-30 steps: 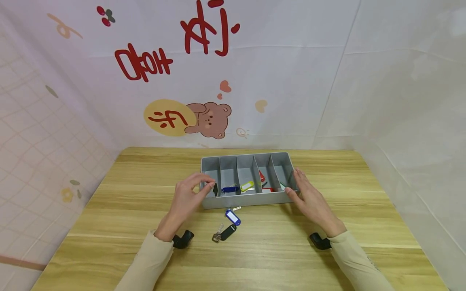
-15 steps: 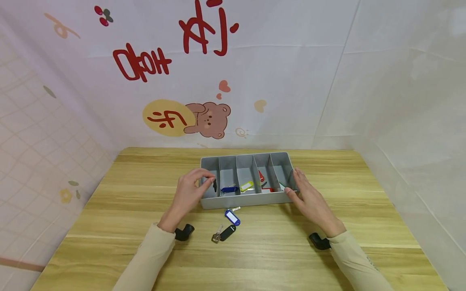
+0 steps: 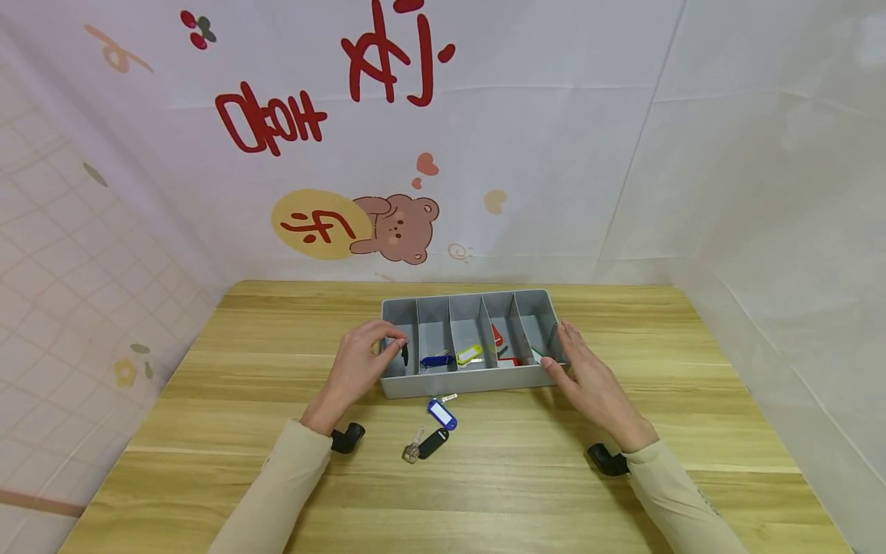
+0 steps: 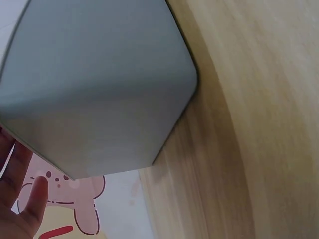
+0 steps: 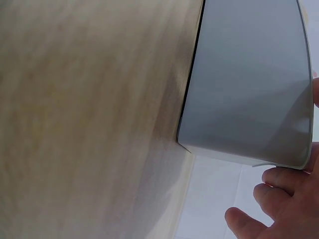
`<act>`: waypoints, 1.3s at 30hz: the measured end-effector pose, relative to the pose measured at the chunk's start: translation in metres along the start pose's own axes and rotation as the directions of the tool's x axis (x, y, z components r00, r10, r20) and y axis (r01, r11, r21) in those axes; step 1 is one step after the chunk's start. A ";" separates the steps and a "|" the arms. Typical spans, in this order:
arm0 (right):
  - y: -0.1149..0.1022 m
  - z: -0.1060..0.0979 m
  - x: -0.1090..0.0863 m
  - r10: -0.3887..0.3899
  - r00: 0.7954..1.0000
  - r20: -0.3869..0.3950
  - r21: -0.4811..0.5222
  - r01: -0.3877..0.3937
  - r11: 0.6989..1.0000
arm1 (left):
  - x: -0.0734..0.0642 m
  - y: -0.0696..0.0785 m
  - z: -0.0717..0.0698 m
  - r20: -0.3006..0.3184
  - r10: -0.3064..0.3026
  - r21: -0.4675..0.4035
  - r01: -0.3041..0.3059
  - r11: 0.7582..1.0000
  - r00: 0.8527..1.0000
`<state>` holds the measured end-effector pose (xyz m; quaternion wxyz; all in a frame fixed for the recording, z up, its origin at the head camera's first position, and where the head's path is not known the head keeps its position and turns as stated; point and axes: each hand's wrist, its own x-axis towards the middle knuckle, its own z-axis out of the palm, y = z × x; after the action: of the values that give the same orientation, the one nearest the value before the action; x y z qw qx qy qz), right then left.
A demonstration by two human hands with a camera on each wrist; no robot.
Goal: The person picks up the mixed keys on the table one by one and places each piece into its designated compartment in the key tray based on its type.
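My left hand [image 3: 360, 358] is over the leftmost compartment of a grey divided tray [image 3: 453, 382]. Between its thumb and forefinger it pinches a black key tag [image 3: 404, 355], which hangs inside that compartment. At the tray's right end, my right hand [image 3: 595, 385] rests with fingers extended along the outer wall and thumb at the front rim. In the tray lie a blue key tag [image 3: 438, 360], a yellow key tag [image 3: 469, 354] and red tags [image 3: 508, 362]. Another blue key tag [image 3: 442, 414] and a black key tag with a key [image 3: 434, 443] lie in front of it.
The tray stands on a wood-grain table [image 3: 526, 477]. Behind it hangs a white printed cloth [image 3: 540, 138] with a bear and red characters, and pale cloth also closes off both sides. Each wrist carries a black camera mount [image 3: 609, 459].
The pinched black key tag has shifted slightly left within the leftmost compartment, along with small movements of my left hand. My right hand and the tray stay in place.
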<state>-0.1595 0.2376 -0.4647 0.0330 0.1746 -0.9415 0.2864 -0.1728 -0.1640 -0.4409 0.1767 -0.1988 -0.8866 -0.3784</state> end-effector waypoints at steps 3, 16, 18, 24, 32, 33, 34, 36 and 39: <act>0.000 0.000 0.000 -0.001 1.000 -0.002 -0.003 0.001 1.000 | 0.001 -0.002 0.000 0.008 0.010 0.032 -0.011 0.999 1.000; 0.001 0.000 0.000 -0.005 1.000 0.001 -0.002 0.005 1.000 | 0.006 -0.007 0.002 0.043 -0.036 0.148 0.030 0.989 0.998; 0.001 0.000 0.000 -0.006 1.000 0.000 -0.002 0.006 1.000 | 0.006 -0.007 0.003 0.052 -0.028 0.159 0.019 0.987 0.998; 0.000 0.000 0.000 -0.003 1.000 0.001 0.002 0.003 1.000 | 0.007 -0.005 0.003 0.122 -0.030 0.196 0.006 0.981 0.992; 0.001 0.000 0.001 -0.009 1.000 -0.007 0.002 0.009 1.000 | 0.001 0.002 -0.005 0.213 -0.034 0.188 -0.006 0.982 0.977; 0.001 0.000 0.001 -0.009 1.000 -0.008 0.003 0.009 1.000 | -0.001 0.003 -0.006 0.223 -0.025 0.197 -0.020 0.980 0.975; 0.001 0.000 0.001 -0.010 1.000 -0.009 0.002 0.010 1.000 | -0.002 0.003 -0.007 0.233 -0.016 0.205 -0.032 0.978 0.972; 0.001 0.000 0.001 -0.006 1.000 -0.007 0.003 0.006 1.000 | -0.005 0.004 -0.008 0.250 0.001 0.220 -0.057 0.974 0.968; 0.001 0.000 0.001 -0.004 1.000 -0.002 0.007 0.004 1.000 | -0.011 0.007 -0.011 0.280 0.014 0.225 -0.080 0.971 0.960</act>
<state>-0.1605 0.2380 -0.4645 0.0336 0.1762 -0.9401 0.2897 -0.1587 -0.1701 -0.4350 0.0823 -0.2487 -0.9358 -0.2357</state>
